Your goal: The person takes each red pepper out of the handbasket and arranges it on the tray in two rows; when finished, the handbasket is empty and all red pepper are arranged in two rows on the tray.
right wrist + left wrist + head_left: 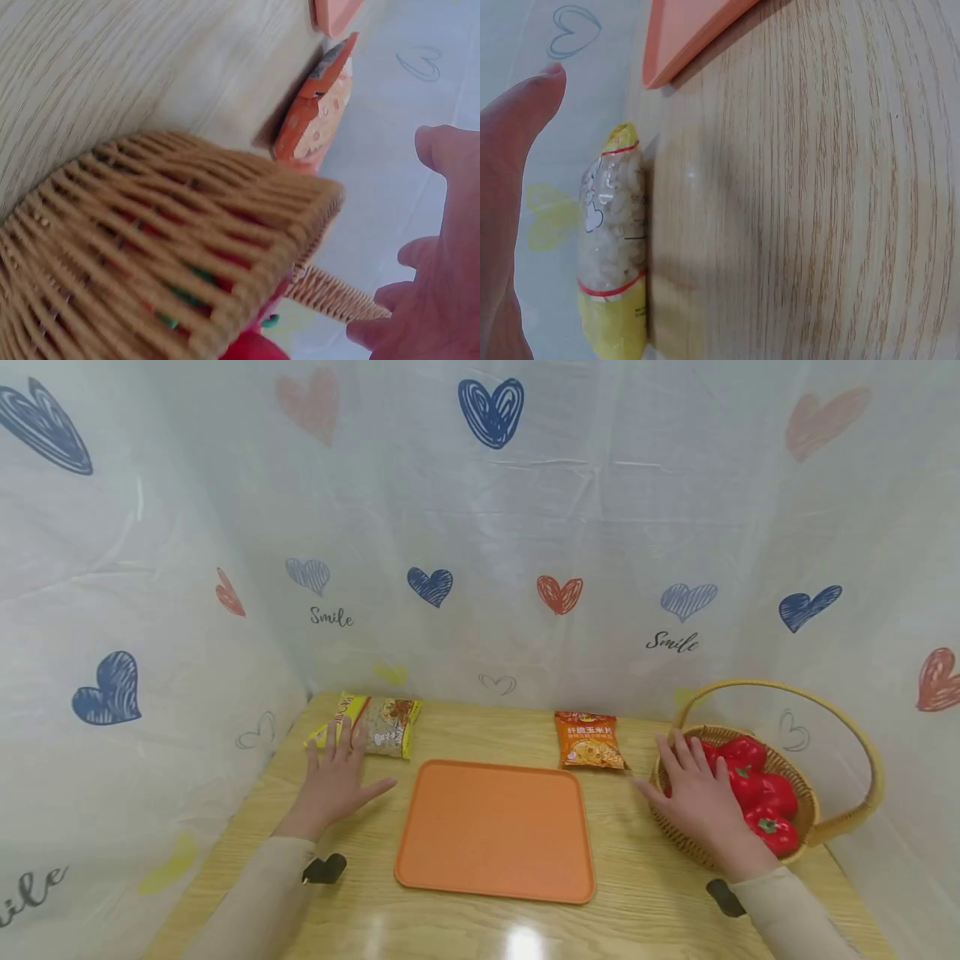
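Observation:
My left hand (335,781), fingers spread and holding nothing, hovers in front of a yellow and clear snack bag (388,727) at the back left. The left wrist view shows that bag (615,225) lying on the wood beyond the thumb. On the right, my other hand (697,789) is spread above the near left side of a wicker basket (686,843), its fingers overlapping the rim in the head view. Several red bell peppers (776,795) with green stems fill the basket. Between the hands lies an orange tray (495,831) with nothing on it.
An orange snack packet (591,741) lies behind the tray's right corner, left of the basket. The basket's tall handle (870,760) arches up at the right. A white curtain (480,527) printed with hearts encloses the wooden table (480,931) at the back and sides.

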`<state>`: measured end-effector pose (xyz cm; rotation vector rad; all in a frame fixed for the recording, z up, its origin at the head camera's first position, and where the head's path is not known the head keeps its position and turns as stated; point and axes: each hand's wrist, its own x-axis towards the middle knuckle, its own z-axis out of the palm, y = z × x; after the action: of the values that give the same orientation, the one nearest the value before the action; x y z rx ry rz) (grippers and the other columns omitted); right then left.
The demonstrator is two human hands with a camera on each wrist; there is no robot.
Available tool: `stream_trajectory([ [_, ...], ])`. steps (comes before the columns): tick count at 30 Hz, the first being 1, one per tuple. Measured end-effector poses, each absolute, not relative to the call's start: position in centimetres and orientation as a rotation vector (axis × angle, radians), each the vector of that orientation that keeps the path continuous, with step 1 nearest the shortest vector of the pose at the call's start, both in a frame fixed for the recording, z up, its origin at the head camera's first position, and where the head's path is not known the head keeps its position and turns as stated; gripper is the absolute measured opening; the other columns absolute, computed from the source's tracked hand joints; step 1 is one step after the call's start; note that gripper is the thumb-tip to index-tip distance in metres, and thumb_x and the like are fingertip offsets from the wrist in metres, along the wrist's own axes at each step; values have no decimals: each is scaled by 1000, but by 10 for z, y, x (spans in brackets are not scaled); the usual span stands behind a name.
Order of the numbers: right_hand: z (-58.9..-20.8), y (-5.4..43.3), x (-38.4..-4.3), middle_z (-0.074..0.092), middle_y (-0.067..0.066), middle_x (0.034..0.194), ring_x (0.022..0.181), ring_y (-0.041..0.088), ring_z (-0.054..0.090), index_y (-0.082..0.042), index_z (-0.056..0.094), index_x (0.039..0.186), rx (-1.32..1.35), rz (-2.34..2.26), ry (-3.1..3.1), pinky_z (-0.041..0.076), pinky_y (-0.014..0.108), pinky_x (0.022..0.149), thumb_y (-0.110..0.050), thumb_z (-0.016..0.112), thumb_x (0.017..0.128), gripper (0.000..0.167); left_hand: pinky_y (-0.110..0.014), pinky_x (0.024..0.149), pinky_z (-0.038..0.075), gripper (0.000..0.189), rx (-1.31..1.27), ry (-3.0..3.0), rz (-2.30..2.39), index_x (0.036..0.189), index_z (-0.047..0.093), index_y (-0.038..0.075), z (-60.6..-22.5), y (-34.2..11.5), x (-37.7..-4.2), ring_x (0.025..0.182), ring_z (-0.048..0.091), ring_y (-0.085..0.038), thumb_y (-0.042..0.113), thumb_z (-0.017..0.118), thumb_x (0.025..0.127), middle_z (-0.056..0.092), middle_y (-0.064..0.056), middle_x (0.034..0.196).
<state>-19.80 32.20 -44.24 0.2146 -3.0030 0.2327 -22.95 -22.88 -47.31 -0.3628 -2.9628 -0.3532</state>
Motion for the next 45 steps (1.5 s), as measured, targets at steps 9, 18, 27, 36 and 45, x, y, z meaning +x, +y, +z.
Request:
stream_trajectory([
  [9,-435,340,-189,13,31,164,148,55,11,-4,26,161,207,198,-3005,5,81,110,-64,59,94,96,-75,115,9,99,-446,-2949,-432,159,19,-7,-473,-229,-228,150,10,-53,55,63,96,19,-32,163],
  [18,-428,365,-184,26,35,156,140,56,25,-2,36,154,227,207,-2919,13,81,108,-51,68,92,85,-64,113,33,72,-498,-2857,-577,147,46,-7,-482,-233,-227,138,40,-51,37,71,96,43,-31,151],
  [27,-426,386,-181,38,39,140,123,61,38,4,44,146,217,269,-2802,34,78,98,-31,77,86,77,-63,111,37,56,-598,-2831,-738,137,60,2,-499,-229,-227,133,47,-48,29,77,92,54,-25,142],
  [36,-428,404,-183,30,43,141,121,64,33,7,38,147,93,516,-2838,34,81,92,-26,76,90,76,-59,115,34,69,-595,-2902,-1072,149,51,10,-516,-218,-221,138,46,-41,36,78,91,52,-17,149],
  [45,-433,417,-187,25,50,138,122,69,31,9,33,148,-43,619,-2909,32,83,92,-35,69,97,76,-59,118,29,73,-590,-2891,-1190,152,48,12,-527,-212,-217,143,40,-40,42,76,91,46,-16,154],
])
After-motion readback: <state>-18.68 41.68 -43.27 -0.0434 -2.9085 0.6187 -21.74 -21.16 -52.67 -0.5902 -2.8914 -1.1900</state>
